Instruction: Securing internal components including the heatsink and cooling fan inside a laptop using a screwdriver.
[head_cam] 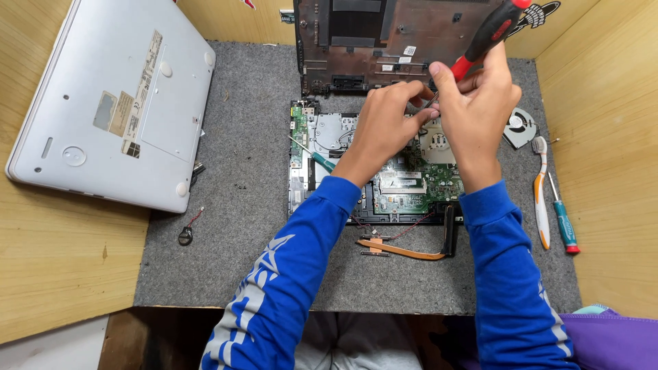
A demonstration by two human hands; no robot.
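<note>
An opened laptop base with its green circuit board (pixel 411 185) lies on the grey mat (pixel 240 260). My right hand (pixel 473 109) grips a red-and-black screwdriver (pixel 490 34), its tip pointing down toward the board's upper middle. My left hand (pixel 387 123) is pinched next to the tip, fingers closed over the board; what it holds is hidden. A teal-handled screwdriver (pixel 315 156) rests on the board's left side. A copper heat pipe (pixel 404 250) lies in front of the board.
A dark laptop bottom cover (pixel 384 41) leans at the back. A white closed laptop (pixel 110 103) lies upside down at left. A fan (pixel 519 127), toothbrush (pixel 541 199) and small teal screwdriver (pixel 565 223) sit at right. A coin cell with wire (pixel 186 233) lies at left front.
</note>
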